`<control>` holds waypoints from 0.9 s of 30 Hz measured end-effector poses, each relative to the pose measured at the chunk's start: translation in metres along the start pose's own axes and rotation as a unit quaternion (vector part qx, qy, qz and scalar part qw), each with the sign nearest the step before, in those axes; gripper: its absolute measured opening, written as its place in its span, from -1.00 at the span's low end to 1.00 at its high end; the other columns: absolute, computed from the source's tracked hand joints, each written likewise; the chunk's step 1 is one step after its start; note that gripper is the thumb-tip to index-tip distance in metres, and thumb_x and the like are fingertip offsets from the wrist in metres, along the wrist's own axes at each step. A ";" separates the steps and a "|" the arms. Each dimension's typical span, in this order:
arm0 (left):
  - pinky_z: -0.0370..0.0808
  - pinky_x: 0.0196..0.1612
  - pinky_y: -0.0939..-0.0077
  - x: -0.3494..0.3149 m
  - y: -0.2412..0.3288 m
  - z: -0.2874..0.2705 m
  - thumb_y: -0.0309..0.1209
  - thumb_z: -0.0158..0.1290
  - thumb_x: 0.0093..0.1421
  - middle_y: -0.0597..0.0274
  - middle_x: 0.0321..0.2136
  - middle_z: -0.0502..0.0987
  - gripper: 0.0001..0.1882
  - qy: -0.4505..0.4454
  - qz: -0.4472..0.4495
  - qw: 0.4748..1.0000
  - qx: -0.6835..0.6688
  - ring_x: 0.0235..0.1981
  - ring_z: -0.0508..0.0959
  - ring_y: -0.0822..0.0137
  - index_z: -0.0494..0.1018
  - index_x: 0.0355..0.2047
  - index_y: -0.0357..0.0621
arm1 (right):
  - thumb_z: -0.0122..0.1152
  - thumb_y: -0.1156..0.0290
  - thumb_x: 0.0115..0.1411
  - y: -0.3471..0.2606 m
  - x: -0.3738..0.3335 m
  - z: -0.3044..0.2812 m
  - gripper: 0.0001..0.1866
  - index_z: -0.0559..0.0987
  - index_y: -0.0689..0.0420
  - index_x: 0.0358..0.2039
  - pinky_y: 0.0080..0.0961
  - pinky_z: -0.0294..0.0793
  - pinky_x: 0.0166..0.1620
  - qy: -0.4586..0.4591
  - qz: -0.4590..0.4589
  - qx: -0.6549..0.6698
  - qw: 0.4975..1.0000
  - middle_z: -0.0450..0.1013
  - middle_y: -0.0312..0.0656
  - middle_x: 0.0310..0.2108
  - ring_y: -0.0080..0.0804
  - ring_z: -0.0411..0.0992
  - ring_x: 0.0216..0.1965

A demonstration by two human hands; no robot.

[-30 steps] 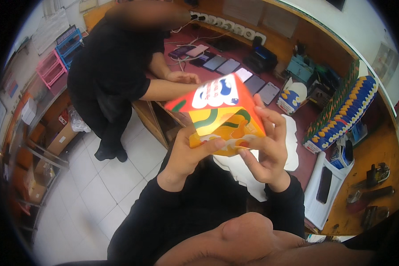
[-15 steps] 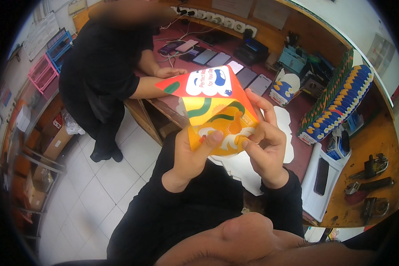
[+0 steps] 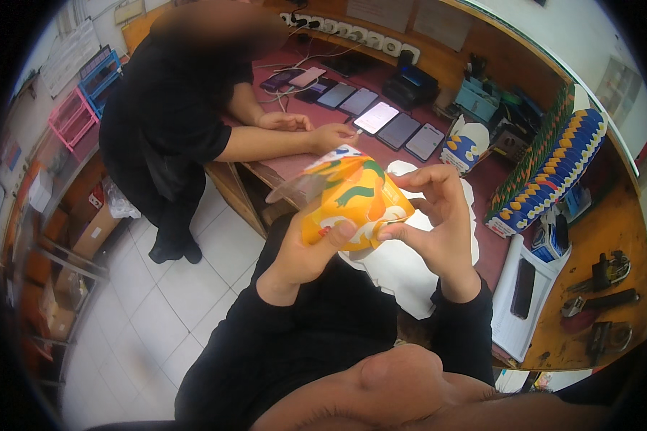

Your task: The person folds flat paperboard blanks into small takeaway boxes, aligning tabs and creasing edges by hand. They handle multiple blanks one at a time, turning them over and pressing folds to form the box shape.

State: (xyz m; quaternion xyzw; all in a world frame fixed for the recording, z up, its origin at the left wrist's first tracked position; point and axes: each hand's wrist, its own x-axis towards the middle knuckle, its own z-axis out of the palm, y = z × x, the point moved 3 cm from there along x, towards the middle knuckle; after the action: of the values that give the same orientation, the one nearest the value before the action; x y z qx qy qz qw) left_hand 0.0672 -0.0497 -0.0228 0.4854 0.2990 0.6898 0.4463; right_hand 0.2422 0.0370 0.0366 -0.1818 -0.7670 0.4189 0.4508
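Turned since the earlier frame, the yellow carton (image 3: 359,205), its inside hidden, is grasped in both hands (image 3: 299,255).

Indoor light, moderate and fairly even. Glare: one phone screen (image 3: 376,117) glows white on the worktop (image 3: 384,151). Yellow box (image 3: 359,205): upper flap smeared, motion blur. Black clothing (image 3: 280,352) loses detail. Hazy smudge over floor tiles (image 3: 158,298). Fisheye bends straight edges; corners black.
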 end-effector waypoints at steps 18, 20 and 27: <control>0.56 -0.04 0.53 0.015 -0.005 -0.003 -0.35 0.31 0.24 0.18 -0.18 0.65 -0.59 -0.034 -0.095 0.986 0.133 -0.17 0.65 0.42 0.52 0.02 -0.30 | 0.48 0.59 -0.01 0.001 0.014 -0.009 -0.70 0.70 0.17 -0.21 -0.41 0.56 -0.23 -0.069 -0.335 -0.255 0.904 0.59 -0.17 -0.30 -0.23 0.55 -0.27; 0.60 -0.06 0.54 0.015 -0.005 -0.005 -0.42 0.39 0.14 0.20 -0.18 0.66 -0.58 0.014 -0.108 0.993 0.046 -0.19 0.67 0.42 0.56 -0.02 -0.30 | 0.43 0.67 -0.04 -0.004 0.012 -0.007 -0.66 0.70 0.18 -0.19 -0.40 0.56 -0.24 -0.074 -0.373 -0.293 0.877 0.57 -0.16 -0.29 -0.23 0.54 -0.32; 0.56 -0.14 0.60 0.012 0.004 -0.007 -0.51 0.37 0.12 0.24 -0.30 0.68 -0.72 0.038 -0.071 0.988 0.129 -0.30 0.65 0.46 0.63 -0.16 -0.34 | 0.49 0.57 0.01 -0.006 0.015 -0.010 -0.71 0.69 0.18 -0.21 -0.42 0.56 -0.18 -0.190 -0.209 -0.133 0.950 0.53 -0.10 -0.16 -0.21 0.52 -0.24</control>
State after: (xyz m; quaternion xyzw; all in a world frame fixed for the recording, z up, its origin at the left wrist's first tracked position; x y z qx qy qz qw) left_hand 0.0577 -0.0401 -0.0170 0.4897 0.4359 0.6302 0.4159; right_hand 0.2431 0.0482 0.0521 0.0070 -0.9080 0.2359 0.3462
